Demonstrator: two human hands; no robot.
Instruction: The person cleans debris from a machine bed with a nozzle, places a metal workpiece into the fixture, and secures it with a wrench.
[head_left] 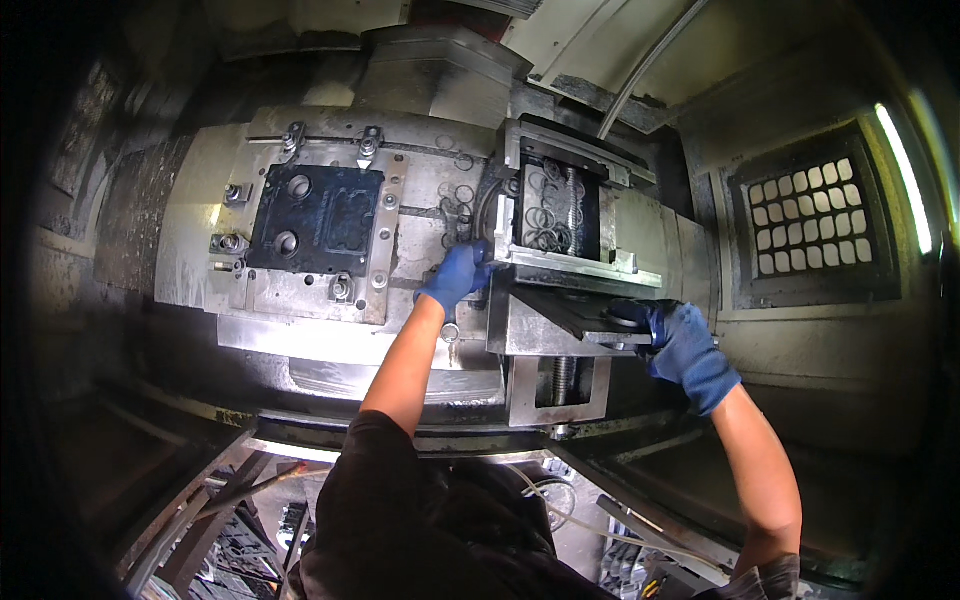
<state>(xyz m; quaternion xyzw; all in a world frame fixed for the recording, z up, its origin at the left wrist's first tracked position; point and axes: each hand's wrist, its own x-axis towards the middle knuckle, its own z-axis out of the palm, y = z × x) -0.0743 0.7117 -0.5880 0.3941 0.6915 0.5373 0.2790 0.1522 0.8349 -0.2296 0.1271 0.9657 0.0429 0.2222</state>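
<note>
Left gloved hand (455, 277) against vise (580, 267), eight o'clock from rings (547, 238), can't tell grip, right hand (688, 350) gripping metal plate (606, 337), five o'clock

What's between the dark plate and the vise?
Head view: from the dark plate, a metal strip, thin rings, then the left hand by the vise.

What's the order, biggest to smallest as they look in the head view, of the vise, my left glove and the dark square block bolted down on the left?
Largest to smallest, by look:
1. Vise
2. Dark square block
3. Left glove

All three differ clearly in this view.
</note>
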